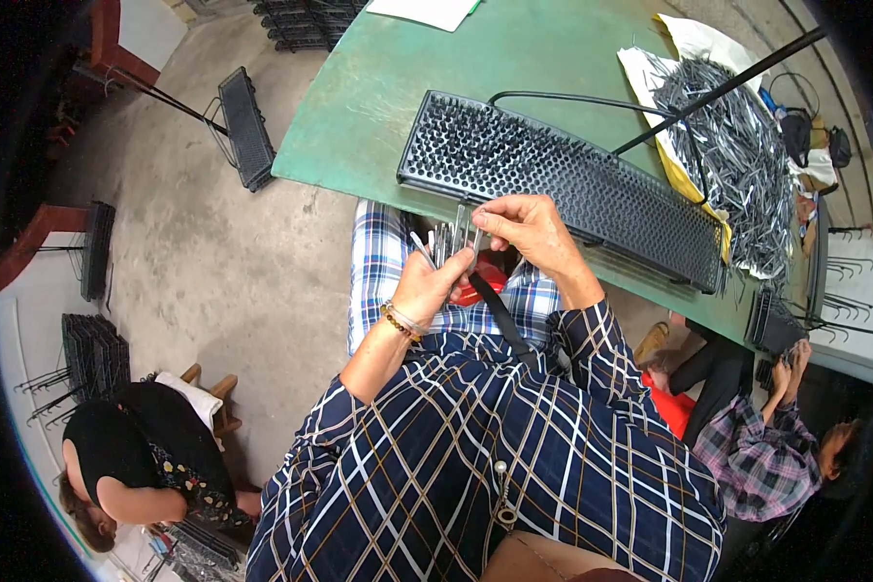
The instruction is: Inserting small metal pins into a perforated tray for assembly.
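Observation:
My left hand (425, 289) is wrapped round a bunch of thin grey metal strips (443, 241), whose ends stick up past the fingers. My right hand (538, 238) is beside it, thumb and forefinger pinched on a metal strip at the right edge of the bunch. Just beyond both hands, a long black rack (592, 209) lies slantwise along the table's near edge. Its top is covered in rows of small cells, and dark tips stand up at the left end. A thin black rod frame is joined to the rack.
A heap of loose metal strips (727, 155) lies on a white and yellow sack (684, 39) at the right of the green table (359, 107). More black racks (245, 131) stand on the floor at left. One person (145, 456) bends at lower left; another (761, 446) works at right.

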A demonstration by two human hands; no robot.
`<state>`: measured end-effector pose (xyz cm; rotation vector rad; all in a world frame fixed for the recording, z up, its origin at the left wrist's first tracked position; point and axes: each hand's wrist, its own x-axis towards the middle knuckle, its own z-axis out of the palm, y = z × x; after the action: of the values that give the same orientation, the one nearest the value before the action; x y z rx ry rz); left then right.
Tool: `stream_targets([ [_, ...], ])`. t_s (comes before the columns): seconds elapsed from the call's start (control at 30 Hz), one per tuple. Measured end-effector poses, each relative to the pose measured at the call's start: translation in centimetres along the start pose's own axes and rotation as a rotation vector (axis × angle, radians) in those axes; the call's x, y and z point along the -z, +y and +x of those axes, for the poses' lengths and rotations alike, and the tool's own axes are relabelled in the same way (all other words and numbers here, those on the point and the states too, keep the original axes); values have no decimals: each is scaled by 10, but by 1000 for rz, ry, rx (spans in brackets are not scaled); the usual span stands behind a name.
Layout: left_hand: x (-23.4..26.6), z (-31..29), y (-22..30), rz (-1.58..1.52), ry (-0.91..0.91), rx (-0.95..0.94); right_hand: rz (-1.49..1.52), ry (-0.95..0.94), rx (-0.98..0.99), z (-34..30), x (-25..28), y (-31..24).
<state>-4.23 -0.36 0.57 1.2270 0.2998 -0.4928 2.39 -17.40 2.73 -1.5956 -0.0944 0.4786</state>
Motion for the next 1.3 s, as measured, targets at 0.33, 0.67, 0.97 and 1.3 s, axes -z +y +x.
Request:
stream_targets([
  [0.33,1,2,-4,6,25,6,-65,-33,48,2,10,-5],
  [0.67,-2,1,-6,-151,-3,41,-398,235,551,35,16,-18],
  [0.97,-2,0,-6,-184,-4,59,-514,156,587,45,21,-11],
  [1.3,-3,0,-3,-270,-41,121,-526,85,579,50,24,-1],
])
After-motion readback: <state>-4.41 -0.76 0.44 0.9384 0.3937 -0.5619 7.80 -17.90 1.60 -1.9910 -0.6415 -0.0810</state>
